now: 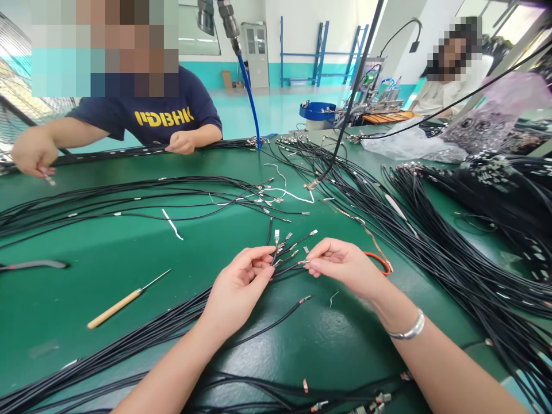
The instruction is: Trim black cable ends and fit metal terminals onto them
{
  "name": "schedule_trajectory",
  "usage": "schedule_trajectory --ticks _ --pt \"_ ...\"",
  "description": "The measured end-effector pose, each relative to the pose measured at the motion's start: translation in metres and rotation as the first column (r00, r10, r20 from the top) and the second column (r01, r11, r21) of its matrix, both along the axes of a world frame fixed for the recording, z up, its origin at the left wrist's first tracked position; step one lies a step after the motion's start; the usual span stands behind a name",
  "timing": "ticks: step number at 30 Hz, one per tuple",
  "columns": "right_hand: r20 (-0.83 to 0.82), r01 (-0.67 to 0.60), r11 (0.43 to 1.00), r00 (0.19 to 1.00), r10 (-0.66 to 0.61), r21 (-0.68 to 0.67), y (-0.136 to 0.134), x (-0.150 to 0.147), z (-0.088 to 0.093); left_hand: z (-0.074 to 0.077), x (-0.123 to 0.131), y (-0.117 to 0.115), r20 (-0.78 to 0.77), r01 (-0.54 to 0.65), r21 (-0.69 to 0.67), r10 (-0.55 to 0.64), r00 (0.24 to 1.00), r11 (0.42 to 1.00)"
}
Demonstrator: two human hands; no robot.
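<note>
My left hand (241,284) pinches a black cable near its metal terminal, over the end of a cable bundle (172,316) that runs off to the lower left. Several terminals (288,237) fan out just beyond its fingertips. My right hand (340,264), with a silver bracelet on the wrist, has thumb and forefinger closed on the terminal end of another black cable (290,268). A single loose cable (276,319) lies on the green table below both hands.
A wooden-handled awl (114,309) and a pliers handle (34,265) lie at left. Thick cable bundles (431,230) cover the right side. More cables (129,195) lie across the table. A co-worker (159,109) handles cables opposite; another person (448,86) sits back right.
</note>
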State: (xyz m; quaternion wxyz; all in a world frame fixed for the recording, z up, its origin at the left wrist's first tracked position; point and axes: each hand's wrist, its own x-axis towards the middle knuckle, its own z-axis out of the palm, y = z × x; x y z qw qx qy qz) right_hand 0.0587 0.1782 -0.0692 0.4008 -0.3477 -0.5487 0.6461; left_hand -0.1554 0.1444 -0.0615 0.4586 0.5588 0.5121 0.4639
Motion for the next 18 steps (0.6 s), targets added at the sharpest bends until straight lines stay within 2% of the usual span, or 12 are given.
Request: schedule_trajectory --ticks 4,8,12,18 --pt "0.128 -0.024 0.965 0.992 -0.010 0.262 -0.004 0.005 0.004 0.001 -0.002 0.001 -0.042 -0.009 -0.001 0.009 0.999 1.000" --pt "0.230 -0.097 0.842 0.973 -0.033 0.530 -0.005 0.009 0.008 0.001 -0.002 0.002 -0.097 -0.029 0.015 0.030 0.995 0.999" --pt "0.253 -0.133 0.768 0.967 -0.039 0.626 -0.005 0.010 0.012 0.000 -0.001 0.000 -0.111 -0.034 0.004 0.034 0.993 0.999" --pt "0.235 -0.133 0.746 0.971 -0.032 0.652 -0.006 0.009 0.013 0.001 0.000 -0.003 -0.123 -0.029 0.021 0.032 0.992 0.999"
